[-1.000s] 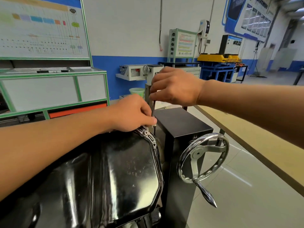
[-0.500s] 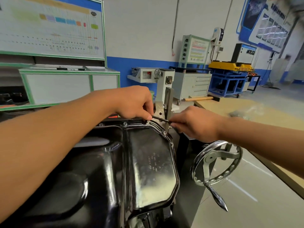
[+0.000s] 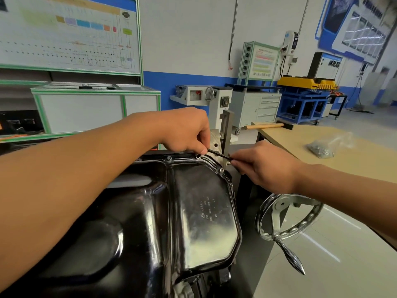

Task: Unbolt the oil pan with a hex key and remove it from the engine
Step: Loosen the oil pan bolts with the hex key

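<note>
A glossy black oil pan point(image 3: 193, 216) fills the lower middle of the view, bolted upward on an engine on a stand. Small bolts point(image 3: 221, 170) line its far flange. A thin black hex key point(image 3: 218, 154) lies nearly level above the pan's far right corner. My left hand point(image 3: 189, 132) pinches the key's left end near the flange bolt point(image 3: 197, 157). My right hand point(image 3: 262, 164) grips the key's right end. The key's tip is hidden under my left fingers.
A chrome handwheel point(image 3: 287, 218) with a handle sticks out on the stand's right side. To the right a wooden workbench point(image 3: 343, 151) carries a plastic bag of fasteners point(image 3: 322, 147) and a wooden-handled mallet point(image 3: 266, 126). Cabinets and training boards stand behind.
My right hand has dropped from above the stand to the pan's far right corner and now holds the key's long arm level. The view has shifted slightly closer.
</note>
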`<control>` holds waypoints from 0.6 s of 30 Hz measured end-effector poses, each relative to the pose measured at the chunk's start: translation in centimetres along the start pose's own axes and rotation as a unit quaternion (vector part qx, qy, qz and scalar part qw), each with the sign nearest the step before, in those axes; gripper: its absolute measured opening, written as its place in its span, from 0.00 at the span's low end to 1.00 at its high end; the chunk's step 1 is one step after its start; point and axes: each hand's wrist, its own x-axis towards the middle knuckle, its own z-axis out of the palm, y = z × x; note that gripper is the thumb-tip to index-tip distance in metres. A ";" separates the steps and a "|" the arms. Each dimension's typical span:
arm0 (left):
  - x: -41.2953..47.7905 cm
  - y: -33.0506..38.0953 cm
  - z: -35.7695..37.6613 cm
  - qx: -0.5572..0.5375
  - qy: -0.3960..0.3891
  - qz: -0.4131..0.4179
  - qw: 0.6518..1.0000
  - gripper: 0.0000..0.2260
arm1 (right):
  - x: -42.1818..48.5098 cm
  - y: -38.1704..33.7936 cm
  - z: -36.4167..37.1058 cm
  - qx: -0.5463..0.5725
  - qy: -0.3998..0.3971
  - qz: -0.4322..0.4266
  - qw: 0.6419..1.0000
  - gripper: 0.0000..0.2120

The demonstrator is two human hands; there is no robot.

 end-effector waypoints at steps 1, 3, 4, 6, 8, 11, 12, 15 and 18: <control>0.0 0.1 0.0 0.003 -0.004 -0.001 1.000 0.07 | -0.1 0.0 0.2 -0.007 -0.003 0.001 1.000 0.13; 0.0 0.3 0.0 0.013 -0.015 0.001 1.000 0.06 | -0.3 -0.2 0.7 -0.007 -0.006 -0.005 1.000 0.14; 0.0 0.4 0.0 0.019 -0.020 0.002 1.000 0.05 | -0.4 -0.3 0.8 0.000 -0.006 -0.010 1.000 0.15; 0.0 0.6 -0.2 0.032 -0.026 0.003 0.999 0.05 | -0.6 -0.5 1.0 0.006 -0.005 -0.009 1.000 0.16; 0.0 1.0 -0.3 0.053 -0.033 0.003 0.998 0.05 | -0.6 -0.7 1.2 0.003 -0.005 -0.001 1.000 0.16; 0.0 1.8 0.1 0.109 -0.057 0.008 0.992 0.04 | -0.8 -1.4 1.7 -0.012 -0.029 0.004 0.999 0.16; 0.0 2.0 0.4 0.129 -0.063 0.009 0.990 0.04 | -0.9 -1.6 1.9 -0.019 -0.038 0.002 0.999 0.16; -0.3 2.2 0.7 0.149 -0.062 0.006 0.987 0.04 | -1.0 -1.8 1.8 -0.017 -0.046 0.002 0.999 0.16; -0.6 1.7 0.1 0.113 -0.055 0.004 0.992 0.03 | -0.7 -1.3 1.1 0.003 -0.023 -0.003 1.000 0.16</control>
